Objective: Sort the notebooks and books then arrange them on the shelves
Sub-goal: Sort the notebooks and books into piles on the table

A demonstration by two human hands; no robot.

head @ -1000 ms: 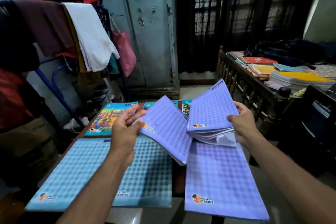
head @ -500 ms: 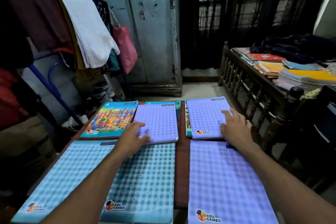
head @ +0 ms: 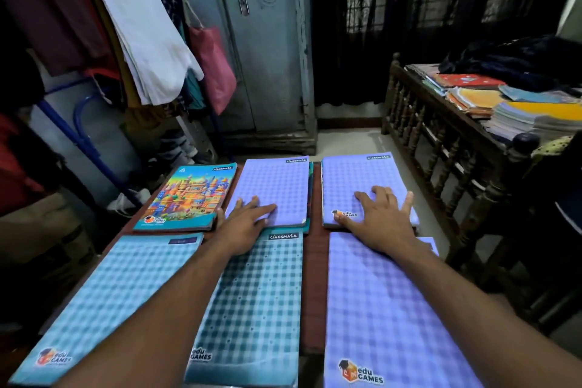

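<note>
Since a second ago, the two small purple checked paper notebooks that were being lifted apart are now lying flat on the brown wooden table (head: 315, 277), and both hands are pressing down on them. The left hand (head: 244, 227) is resting with fingers spread on the near edge of the left small purple notebook (head: 274, 189), while the right hand (head: 378, 220) is lying flat and splayed on the right small purple notebook (head: 356, 179). Sorting is looking well advanced, judging by the layout: the colourful castle-cover notebook (head: 189, 198) is sitting far left, two large blue checked notebooks (head: 119, 293) are lying in the near row, and a large purple checked notebook (head: 384, 318) is lying near right. No shelf is showing, so arranging seems not yet begun. More stacked books (head: 516, 110) are waiting on the wooden railed bed at right. Hanging clothes (head: 135, 31) and a grey metal cupboard (head: 261, 41) are crowding the space beyond.
</note>
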